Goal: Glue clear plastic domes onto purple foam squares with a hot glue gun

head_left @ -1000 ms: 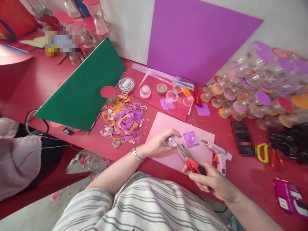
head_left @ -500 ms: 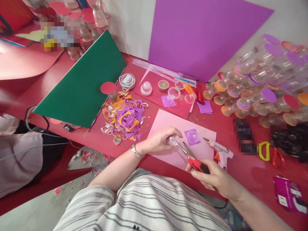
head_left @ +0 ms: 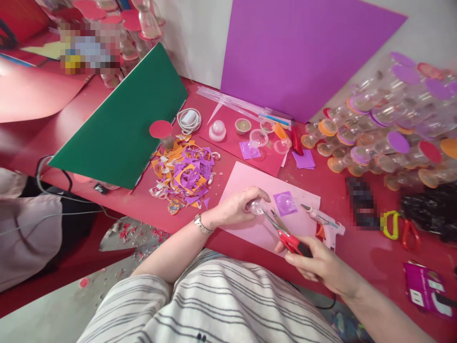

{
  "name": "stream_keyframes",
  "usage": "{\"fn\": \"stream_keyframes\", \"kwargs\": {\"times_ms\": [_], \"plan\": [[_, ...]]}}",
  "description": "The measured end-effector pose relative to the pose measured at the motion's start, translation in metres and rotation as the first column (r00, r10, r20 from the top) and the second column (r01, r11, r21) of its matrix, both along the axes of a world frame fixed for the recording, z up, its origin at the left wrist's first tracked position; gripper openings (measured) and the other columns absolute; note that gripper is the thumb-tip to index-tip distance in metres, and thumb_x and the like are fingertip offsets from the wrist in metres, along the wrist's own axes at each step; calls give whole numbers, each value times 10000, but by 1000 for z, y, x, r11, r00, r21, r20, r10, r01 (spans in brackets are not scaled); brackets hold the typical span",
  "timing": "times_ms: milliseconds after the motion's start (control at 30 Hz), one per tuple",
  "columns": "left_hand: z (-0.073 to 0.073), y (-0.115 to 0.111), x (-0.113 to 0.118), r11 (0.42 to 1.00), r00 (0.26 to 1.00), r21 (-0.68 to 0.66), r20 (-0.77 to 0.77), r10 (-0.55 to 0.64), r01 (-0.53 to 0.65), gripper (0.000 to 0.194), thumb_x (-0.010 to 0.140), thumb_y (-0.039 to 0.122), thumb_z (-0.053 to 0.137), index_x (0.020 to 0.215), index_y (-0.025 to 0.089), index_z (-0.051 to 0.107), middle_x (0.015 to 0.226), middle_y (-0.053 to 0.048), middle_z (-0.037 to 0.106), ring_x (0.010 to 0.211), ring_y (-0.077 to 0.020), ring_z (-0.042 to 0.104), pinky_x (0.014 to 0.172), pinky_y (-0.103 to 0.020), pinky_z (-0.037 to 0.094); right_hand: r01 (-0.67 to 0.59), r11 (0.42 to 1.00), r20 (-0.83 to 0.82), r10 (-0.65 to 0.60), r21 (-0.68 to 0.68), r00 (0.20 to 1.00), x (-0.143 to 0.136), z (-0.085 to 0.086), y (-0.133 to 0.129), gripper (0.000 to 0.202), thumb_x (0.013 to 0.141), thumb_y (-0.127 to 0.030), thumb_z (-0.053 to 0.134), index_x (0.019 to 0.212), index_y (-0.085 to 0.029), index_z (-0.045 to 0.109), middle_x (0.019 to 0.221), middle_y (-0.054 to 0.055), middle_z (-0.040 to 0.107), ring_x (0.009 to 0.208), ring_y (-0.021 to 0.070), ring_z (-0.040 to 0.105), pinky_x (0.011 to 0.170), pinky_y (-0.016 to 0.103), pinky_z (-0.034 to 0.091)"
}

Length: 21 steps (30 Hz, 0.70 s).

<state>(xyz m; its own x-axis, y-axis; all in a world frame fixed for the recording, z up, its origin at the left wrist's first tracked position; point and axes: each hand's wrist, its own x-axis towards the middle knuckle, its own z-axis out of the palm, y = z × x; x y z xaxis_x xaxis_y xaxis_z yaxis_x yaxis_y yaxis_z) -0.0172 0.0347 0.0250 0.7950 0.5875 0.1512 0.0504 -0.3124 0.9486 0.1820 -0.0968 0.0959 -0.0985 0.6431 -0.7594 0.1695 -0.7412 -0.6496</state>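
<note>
Fingers of my left hand (head_left: 243, 207) curl round a small clear plastic dome (head_left: 256, 206) above the pink sheet (head_left: 237, 183). My right hand (head_left: 317, 262) grips red-and-black scissors (head_left: 291, 241), their blades parted, with one blade tip at the dome's edge. Just beyond the blades, a purple paper square (head_left: 293, 209) lies on the pink sheet with a clear dome (head_left: 284, 202) on it. To its right rests a pink glue gun (head_left: 324, 220), its nozzle toward the purple square.
Paper scraps (head_left: 189, 174) are heaped left of the pink sheet, before a leaning green board (head_left: 124, 119). Clear cups with coloured discs (head_left: 385, 143) are stacked at the right. Yellow-handled scissors (head_left: 392, 225) and a purple packet (head_left: 428, 290) lie at the right.
Both hands keep nearly the same pose. The scissors and the dome in my left hand have shifted only very slightly.
</note>
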Motion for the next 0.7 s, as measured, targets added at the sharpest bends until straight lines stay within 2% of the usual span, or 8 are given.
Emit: {"fn": "stream_keyframes", "kwargs": {"times_ms": [400,567,700], "plan": [[-1,0,2,997,996,15,43,-81,81,413,698,-21,552,1066,166,558,1028,-50,637,846,-121,559,713,-213,425,7,998,-87,-12,-60,996,4,-4,-2,385,674,-443,776,877,-150,632,488,-119,327,393,23,232,410,210,147],[-2,0,4,994,994,3,14,-108,108,421,690,-34,589,1057,169,562,1043,-51,635,825,-118,554,672,-195,417,-4,998,-65,0,-57,998,7,-5,-4,389,689,-440,771,901,-137,648,501,-107,349,402,28,256,418,213,146],[0,0,4,992,992,-6,38,-123,123,340,740,33,630,1047,167,569,1042,-59,631,820,-122,546,679,-202,424,-2,999,-25,1,-48,1000,7,-4,-5,401,688,-453,775,909,-142,649,481,-110,333,411,40,262,424,211,143]]}}
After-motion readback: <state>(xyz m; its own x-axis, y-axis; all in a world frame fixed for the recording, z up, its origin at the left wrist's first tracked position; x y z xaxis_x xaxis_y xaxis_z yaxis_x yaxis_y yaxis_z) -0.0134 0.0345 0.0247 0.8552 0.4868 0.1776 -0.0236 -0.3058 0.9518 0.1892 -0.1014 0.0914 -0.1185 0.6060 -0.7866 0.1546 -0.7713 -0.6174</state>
